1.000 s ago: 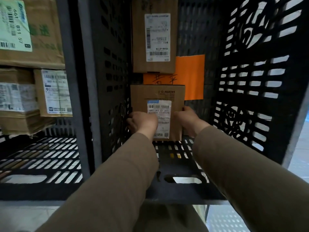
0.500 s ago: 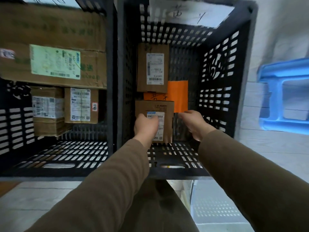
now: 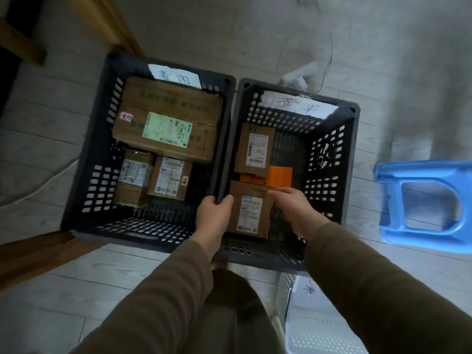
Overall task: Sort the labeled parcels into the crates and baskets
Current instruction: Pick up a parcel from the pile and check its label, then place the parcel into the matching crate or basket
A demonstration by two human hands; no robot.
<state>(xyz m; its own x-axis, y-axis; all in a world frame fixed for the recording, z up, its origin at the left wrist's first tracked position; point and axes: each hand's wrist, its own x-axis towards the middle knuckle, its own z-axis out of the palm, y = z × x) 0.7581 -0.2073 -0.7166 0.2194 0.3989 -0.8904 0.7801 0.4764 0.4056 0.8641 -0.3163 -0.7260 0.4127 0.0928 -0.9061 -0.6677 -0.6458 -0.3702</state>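
— Sorting nearly done?
— Cannot tell. Five parcels (image 3: 166, 129) lie in two crates (image 3: 102, 175); left hand (image 3: 213, 215) curls round the near parcel (image 3: 251, 213) in the right crate (image 3: 329, 159) (right hand's (image 3: 291, 210) straight fingers (image 3: 277, 193) touch its far corner)

Looking steeply down from head height, wide-angle, facing forward; centring closely on left hand (image 3: 213, 217) and right hand (image 3: 293, 210) at a parcel (image 3: 251, 213), taking in left crate (image 3: 102, 180), right crate (image 3: 329, 159) and surrounding floor (image 3: 293, 42).
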